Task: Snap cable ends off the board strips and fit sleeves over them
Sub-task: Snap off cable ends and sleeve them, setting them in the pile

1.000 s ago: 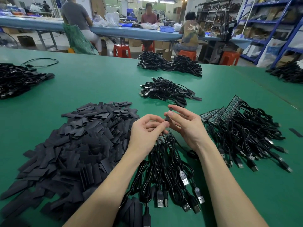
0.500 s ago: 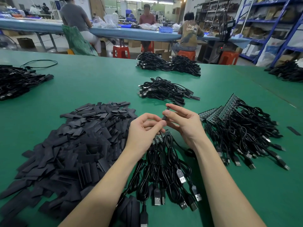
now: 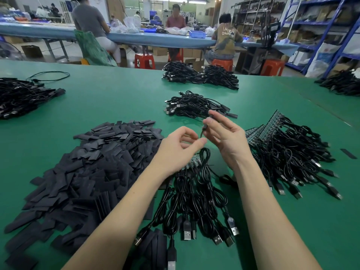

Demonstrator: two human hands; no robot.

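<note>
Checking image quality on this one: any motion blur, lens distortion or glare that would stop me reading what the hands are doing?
Head view: the right hand is motion-blurred at the fingertips, so the small dark piece it holds is hard to identify; the left hand is sharper; wide-angle distortion bows the green table edge and shelving; lighting is even overhead, shadows soft, no troubling glare.

Two hands, the left [image 3: 180, 148] and the right [image 3: 226, 139], work over one green worktop [image 3: 116, 102]. One heap of black sleeves [image 3: 93, 168] lies at near left. Six bundles of black cables [image 3: 194, 106] lie about the worktop. Three red stools [image 3: 144, 61] stand beyond its far edge, and three seated people [image 3: 88, 18] are at the far blue bench.
</note>
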